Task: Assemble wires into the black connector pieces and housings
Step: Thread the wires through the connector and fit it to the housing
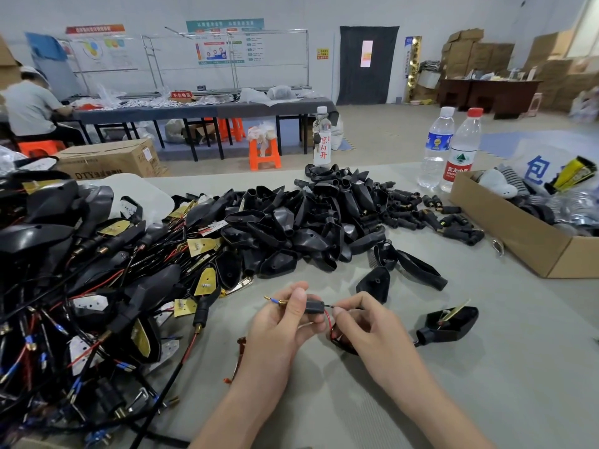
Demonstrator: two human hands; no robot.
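Head view, one entry. The left hand gripped a small black connector, fingers curled round it, with brass terminals jutting past the thumb. The right hand pinched the wires just beside the connector's rear, which we judged was to feed them through. Both hung over the table near its front edge, where the mat left room to work. A housing lay just right of the right hand, within reach and apparently tethered by those wires. The heap of loose housings sat behind, the tangle of wired pieces crowded the left, and a box bounded the right.
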